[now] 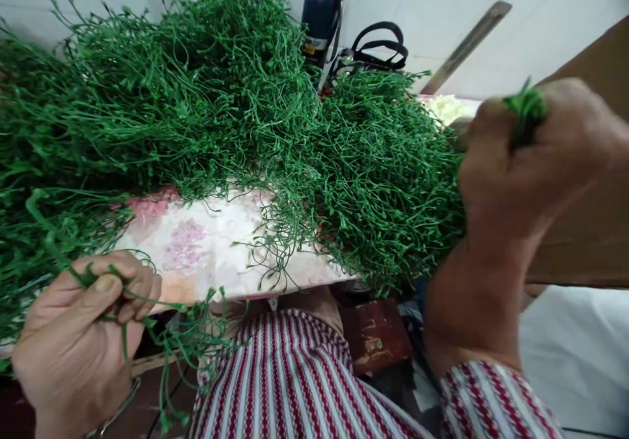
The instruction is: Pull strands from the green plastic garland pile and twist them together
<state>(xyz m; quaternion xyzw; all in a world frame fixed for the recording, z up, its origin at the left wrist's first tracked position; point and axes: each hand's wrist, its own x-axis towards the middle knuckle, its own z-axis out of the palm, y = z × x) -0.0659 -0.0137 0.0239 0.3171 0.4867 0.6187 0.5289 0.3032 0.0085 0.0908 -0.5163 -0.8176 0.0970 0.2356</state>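
Observation:
My left hand [83, 334] is closed on several thin green branching stems [184, 334], thumb pressed against the fingers. Their loose ends hang down over the table's front edge. My right hand [535, 144], raised at the right, is clenched in a fist. Green stem ends [527, 106] poke out of the top of that fist; the rest of what it grips is hidden. Between the hands lies a large heap of the same plastic-looking stems [236, 85], with another mound [393, 164] to its right, near my right wrist. Some stray stems lie loose on the tabletop.
The table [216, 242] has a flowered cover. Behind the heaps stand a dark blue bottle [319, 16] and a bag with black handles [378, 49]. Pale yellow pieces [446, 108] lie past my right hand. A cardboard box [580, 229] is at the right.

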